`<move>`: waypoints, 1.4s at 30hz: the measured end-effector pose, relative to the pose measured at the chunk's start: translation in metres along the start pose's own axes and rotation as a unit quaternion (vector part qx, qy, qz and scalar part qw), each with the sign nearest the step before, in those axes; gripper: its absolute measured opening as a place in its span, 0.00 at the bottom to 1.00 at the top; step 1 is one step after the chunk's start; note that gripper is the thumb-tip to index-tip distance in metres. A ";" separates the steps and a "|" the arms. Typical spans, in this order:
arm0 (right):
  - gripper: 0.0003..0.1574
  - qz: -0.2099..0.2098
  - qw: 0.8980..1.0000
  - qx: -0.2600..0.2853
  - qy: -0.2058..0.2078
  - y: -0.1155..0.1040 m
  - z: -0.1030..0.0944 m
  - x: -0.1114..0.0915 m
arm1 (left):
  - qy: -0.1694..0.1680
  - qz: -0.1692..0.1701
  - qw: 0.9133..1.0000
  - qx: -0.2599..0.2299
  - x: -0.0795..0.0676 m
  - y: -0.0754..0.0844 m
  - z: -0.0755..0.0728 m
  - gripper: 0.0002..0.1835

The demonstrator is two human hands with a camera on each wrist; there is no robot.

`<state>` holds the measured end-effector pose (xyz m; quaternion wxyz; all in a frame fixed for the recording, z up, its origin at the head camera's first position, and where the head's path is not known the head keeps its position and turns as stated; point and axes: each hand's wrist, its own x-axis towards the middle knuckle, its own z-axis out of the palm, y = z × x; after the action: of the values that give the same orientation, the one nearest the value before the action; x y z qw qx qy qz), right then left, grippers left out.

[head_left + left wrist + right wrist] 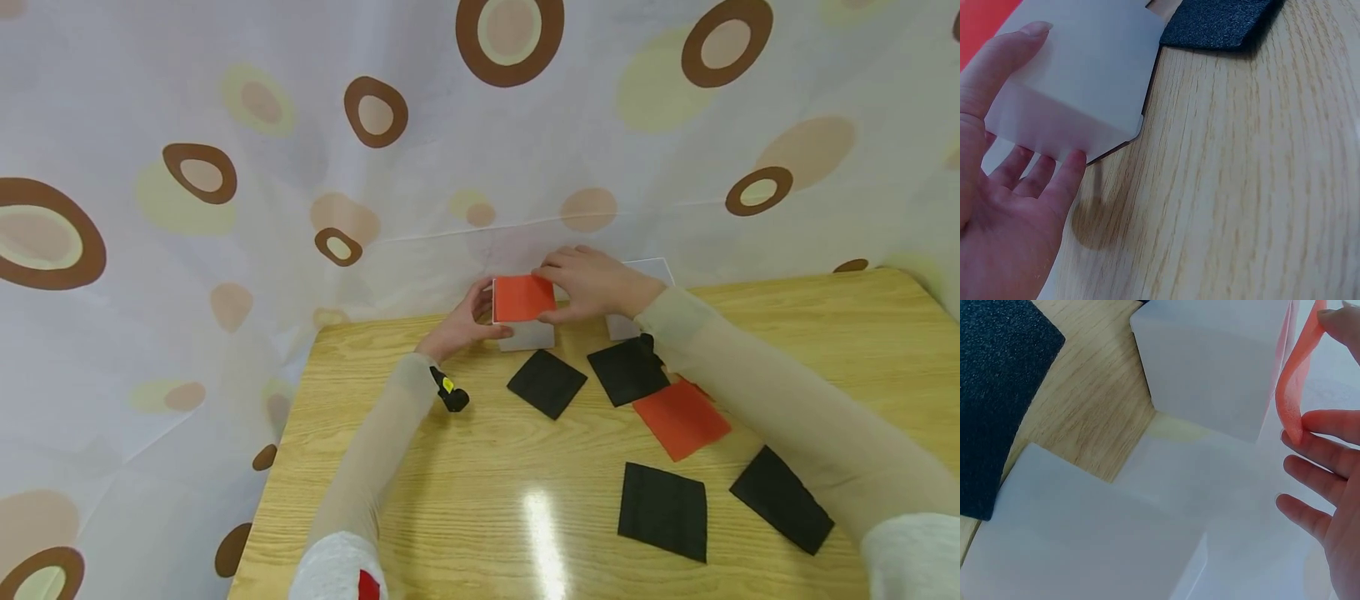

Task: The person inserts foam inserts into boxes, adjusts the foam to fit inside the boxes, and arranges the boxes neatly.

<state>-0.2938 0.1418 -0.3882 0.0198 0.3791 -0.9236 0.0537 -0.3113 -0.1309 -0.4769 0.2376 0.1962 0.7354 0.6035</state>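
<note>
the left hand (463, 325) grips a smooth, flat-faced white box (527, 336) round one edge. the right hand (588, 282) pinches a thin red square (519, 298) (limp enough to curve) at the box's top. pebbly, matte black squares (547, 383) lie on the glossy, wood-grained counter (480, 483), another red piece (681, 419) among them.

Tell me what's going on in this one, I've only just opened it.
A person's left hand holds a white box while the right hand pinches a red cloth square at its top. A second white box sits to the right, partly behind the right wrist in the head view. Black squares and another red square lie on the wooden table.
</note>
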 end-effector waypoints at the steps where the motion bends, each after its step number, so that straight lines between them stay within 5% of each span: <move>1: 0.47 0.002 1.000 0.000 -0.001 0.001 0.001 0.001 | 0.000 -0.001 1.000 0.000 0.000 0.000 0.000 0.53; 16: 0.44 0.011 1.000 -0.008 -0.006 0.006 0.007 0.012 | 0.001 0.002 1.000 0.011 0.004 0.002 0.003 0.53; 42: 0.30 -0.061 0.996 -0.069 -0.013 0.000 0.011 0.020 | 0.009 -0.013 1.000 0.008 0.000 -0.002 0.001 0.51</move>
<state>-0.3082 0.1267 -0.3973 0.0367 0.4332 -0.9004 -0.0161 -0.3109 -0.1306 -0.4795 0.2369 0.1830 0.7447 0.5965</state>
